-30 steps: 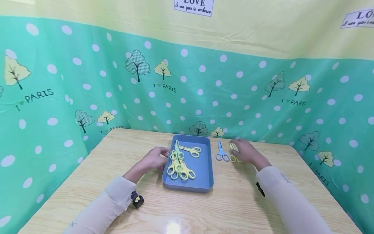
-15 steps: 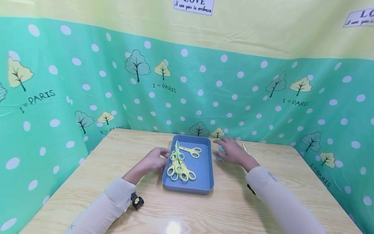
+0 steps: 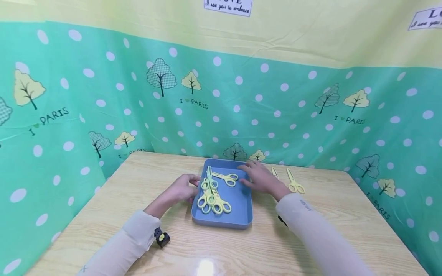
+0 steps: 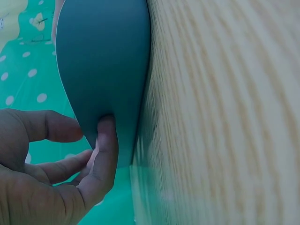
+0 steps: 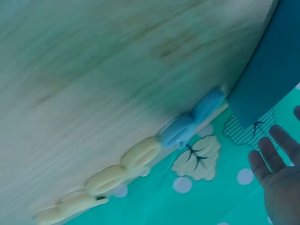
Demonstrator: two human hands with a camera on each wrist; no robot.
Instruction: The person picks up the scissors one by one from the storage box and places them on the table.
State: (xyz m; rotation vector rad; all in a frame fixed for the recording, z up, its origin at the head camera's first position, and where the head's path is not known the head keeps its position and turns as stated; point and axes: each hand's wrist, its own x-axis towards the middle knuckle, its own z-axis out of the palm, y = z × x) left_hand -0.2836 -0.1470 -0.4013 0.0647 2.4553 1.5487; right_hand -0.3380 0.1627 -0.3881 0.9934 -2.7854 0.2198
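Observation:
A blue-grey tray (image 3: pixel 238 214) stands mid-table with several yellow and green scissors (image 3: pixel 221 205) piled along its left side. At its left wall, my left hand (image 3: pixel 183 188) grips the tray, with fingertips against the rim and outer side in the left wrist view. My right hand (image 3: pixel 259 177) is over the tray's right rim, fingers spread and nothing in them. Blue scissors (image 5: pixel 180 129) lie on the table right of the tray, hidden under this hand in the head view. Beside them are yellow scissors (image 3: pixel 295 184) and another yellow pair (image 3: pixel 274 172), partly covered by the forearm.
The pale wooden table (image 3: pixel 179 249) meets a green dotted curtain (image 3: pixel 193 126) at its back edge and sides. Both wrists wear black straps; the left one carries a small black device (image 3: pixel 162 237).
My right hand has moved left from the yellow scissors, past the blue scissors, to the tray's right rim. The left hand and the tray stay where they were.

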